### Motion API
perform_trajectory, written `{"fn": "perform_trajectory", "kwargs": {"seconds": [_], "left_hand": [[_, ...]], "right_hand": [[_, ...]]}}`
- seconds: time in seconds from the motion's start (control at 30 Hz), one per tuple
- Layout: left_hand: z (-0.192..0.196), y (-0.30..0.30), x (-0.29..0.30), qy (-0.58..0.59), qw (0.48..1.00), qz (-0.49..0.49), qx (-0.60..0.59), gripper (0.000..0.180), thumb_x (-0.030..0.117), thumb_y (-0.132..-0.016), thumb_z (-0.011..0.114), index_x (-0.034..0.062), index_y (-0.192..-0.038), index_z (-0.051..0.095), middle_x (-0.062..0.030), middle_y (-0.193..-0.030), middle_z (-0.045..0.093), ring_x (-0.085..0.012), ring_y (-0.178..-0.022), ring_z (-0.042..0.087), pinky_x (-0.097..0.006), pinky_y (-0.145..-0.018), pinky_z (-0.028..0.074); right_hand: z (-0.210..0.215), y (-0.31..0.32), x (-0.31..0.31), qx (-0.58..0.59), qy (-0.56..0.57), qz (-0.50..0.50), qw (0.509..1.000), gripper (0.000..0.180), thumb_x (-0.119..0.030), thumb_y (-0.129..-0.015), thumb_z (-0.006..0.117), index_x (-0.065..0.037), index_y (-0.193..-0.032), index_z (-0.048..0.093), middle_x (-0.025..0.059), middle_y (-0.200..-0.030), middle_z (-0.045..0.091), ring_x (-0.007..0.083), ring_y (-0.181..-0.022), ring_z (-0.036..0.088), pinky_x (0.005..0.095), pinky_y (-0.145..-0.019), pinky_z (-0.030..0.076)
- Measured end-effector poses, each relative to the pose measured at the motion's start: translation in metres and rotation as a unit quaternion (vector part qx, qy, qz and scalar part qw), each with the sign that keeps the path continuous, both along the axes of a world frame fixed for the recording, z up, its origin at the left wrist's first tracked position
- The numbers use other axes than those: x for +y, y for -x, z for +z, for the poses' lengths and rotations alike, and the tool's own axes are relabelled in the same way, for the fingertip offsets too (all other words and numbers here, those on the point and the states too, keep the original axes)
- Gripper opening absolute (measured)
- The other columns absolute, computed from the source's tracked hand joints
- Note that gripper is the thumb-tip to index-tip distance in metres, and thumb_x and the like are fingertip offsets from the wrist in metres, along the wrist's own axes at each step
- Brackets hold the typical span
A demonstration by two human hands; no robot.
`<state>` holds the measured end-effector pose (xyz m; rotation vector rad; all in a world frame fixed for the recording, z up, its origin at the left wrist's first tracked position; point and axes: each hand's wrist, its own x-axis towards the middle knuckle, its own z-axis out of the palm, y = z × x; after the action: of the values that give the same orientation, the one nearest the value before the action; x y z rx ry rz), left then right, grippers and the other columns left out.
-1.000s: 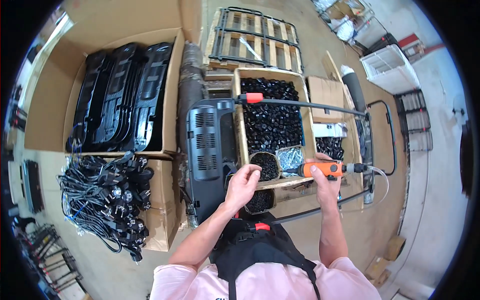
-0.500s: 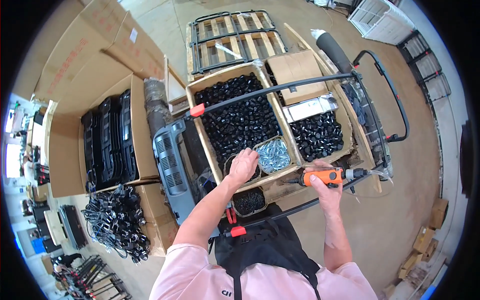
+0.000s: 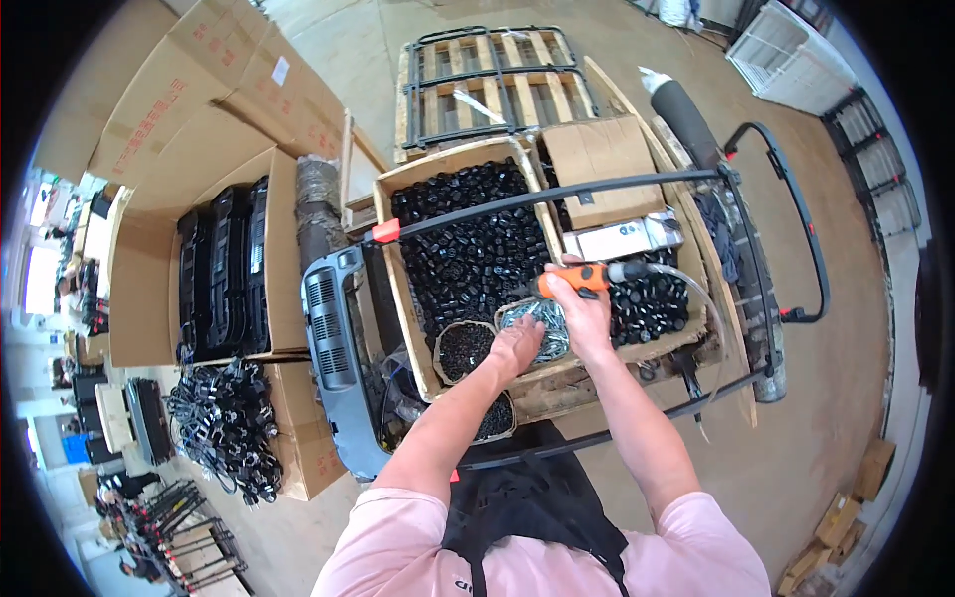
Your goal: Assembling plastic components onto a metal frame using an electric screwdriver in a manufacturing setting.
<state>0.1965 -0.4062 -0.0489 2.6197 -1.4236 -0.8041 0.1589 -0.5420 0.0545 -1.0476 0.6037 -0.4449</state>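
Note:
My left hand [image 3: 520, 345] reaches into a small box of silver screws [image 3: 553, 343], its fingers stretched out and slightly apart among them. My right hand [image 3: 582, 306] is wrapped round an orange air screwdriver [image 3: 575, 281], held above the boxes with its bit pointing left. A clear hose [image 3: 696, 284] runs from the tool's rear end. Just left of the screws stands a small tub of tiny dark fasteners [image 3: 466, 348]. Behind my hands, a large carton section holds many black plastic caps [image 3: 468, 239]. A black metal tube frame [image 3: 557, 192] with red end pieces spans the boxes.
More black caps [image 3: 652, 308] lie right, near a cardboard flap [image 3: 602, 164] and a white box [image 3: 622, 239]. A grey vented housing [image 3: 333, 338] stands left, beside a carton of black parts [image 3: 229, 264] and bundled cables [image 3: 224, 423]. A wooden pallet [image 3: 487, 85] lies beyond.
My left hand has moved from the dark fastener tub rightward to the silver screws. The right hand has carried the screwdriver up and left over the boxes. The view has shifted slightly.

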Motion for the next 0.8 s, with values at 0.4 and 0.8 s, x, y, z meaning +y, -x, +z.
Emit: {"fn": "perform_trajectory", "kwargs": {"seconds": [0.4, 0.8], "left_hand": [[-0.008, 0.013, -0.006, -0.020, 0.997, 0.065, -0.040, 0.022, 0.014, -0.103, 0.052, 0.0052, -0.112, 0.070, -0.0195, -0.124, 0.064, -0.0286, -0.109, 0.070, -0.038, -0.078, 0.063], [0.002, -0.006, 0.046, 0.254, 0.943, 0.213, 0.007, 0.018, 0.003, -0.088, 0.064, 0.0058, -0.106, 0.068, -0.0176, -0.110, 0.066, -0.0379, -0.109, 0.067, -0.048, -0.090, 0.059]], "right_hand": [[-0.103, -0.143, -0.009, 0.211, 0.166, 0.257, 0.929, 0.035, -0.028, -0.094, 0.075, -0.003, -0.114, 0.065, 0.0038, -0.075, 0.065, 0.0149, -0.061, 0.062, 0.0346, -0.055, 0.050], [-0.086, 0.015, 0.004, 0.215, 0.719, 0.510, 0.420, 0.022, -0.014, -0.094, 0.058, -0.003, -0.105, 0.073, 0.0223, -0.109, 0.070, 0.0367, -0.097, 0.074, 0.0454, -0.081, 0.062]]}}
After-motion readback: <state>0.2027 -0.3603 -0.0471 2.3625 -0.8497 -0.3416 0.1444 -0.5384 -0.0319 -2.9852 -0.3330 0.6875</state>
